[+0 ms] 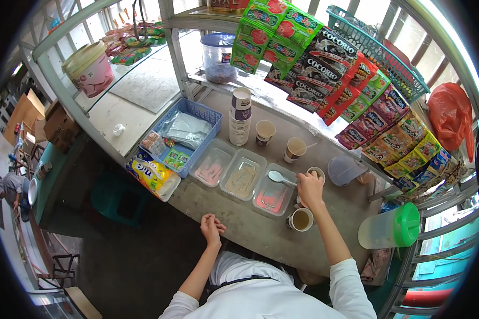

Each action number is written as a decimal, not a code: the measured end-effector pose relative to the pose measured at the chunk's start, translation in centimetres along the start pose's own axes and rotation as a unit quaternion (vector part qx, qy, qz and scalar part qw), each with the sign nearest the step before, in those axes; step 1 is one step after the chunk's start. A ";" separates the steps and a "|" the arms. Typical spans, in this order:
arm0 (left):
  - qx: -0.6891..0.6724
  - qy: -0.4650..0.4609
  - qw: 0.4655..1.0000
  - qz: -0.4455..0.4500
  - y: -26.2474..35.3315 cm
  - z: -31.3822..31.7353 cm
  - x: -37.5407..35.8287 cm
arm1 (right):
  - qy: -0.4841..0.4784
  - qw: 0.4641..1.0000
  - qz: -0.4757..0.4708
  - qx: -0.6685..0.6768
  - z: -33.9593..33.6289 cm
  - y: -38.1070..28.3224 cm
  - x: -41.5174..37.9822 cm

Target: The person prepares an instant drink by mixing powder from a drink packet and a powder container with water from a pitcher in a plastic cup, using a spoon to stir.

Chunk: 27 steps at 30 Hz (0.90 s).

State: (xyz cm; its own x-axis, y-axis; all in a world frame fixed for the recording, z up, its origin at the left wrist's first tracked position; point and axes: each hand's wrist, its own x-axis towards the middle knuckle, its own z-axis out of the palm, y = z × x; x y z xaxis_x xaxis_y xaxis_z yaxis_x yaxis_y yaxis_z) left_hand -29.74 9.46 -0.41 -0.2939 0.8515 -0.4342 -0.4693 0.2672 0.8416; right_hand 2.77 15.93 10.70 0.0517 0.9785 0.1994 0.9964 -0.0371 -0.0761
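Observation:
My right hand (310, 186) holds a white plastic spoon (280, 177) over the edge of a clear lidded container with red contents (271, 198), beside a small cup (316, 172) that the hand partly covers. A paper cup of brownish drink (300, 219) stands just below my right wrist. Resting on the near edge of the concrete counter (234, 218), my left hand (212, 228) has its fingers curled and holds nothing. Farther back stand two more paper cups (264, 131) (295, 149) and a stack of cups (240, 115).
Two more clear containers (214, 164) (243, 174) lie left of the red one. A blue basket (189, 133), a yellow packet (151, 174), a clear jug (344, 170), a green-lidded pitcher (389, 227) and hanging sachet strips (324, 58) surround the counter. A person (10, 191) stands far left.

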 end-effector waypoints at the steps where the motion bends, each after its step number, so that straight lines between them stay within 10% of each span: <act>1: -0.001 -0.004 1.000 -0.002 0.1 0.0 0.0 | -0.001 1.000 0.002 0.015 -0.2 -0.4 0.0; 17: -0.007 -0.096 0.994 -0.055 1.3 1.4 -2.6 | -0.015 0.903 -0.124 0.410 -8.6 -15.8 -8.3; 22: -0.319 -0.423 0.831 -0.170 -4.8 0.1 -5.7 | -0.019 0.873 -0.318 0.369 -1.4 -19.7 -13.9; 27: -0.230 -0.554 0.800 -0.020 -6.8 0.9 -10.5 | 0.017 0.834 -0.319 0.449 -0.2 -16.9 -17.0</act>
State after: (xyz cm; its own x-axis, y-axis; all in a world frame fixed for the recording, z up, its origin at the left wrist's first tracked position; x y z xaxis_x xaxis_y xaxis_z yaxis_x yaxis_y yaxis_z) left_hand -22.75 -0.94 -1.25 0.5287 0.7914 0.3071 -0.7909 0.3278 0.5168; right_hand -14.92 -0.11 8.78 -0.4529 0.7342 0.5058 0.3705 0.6710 -0.6423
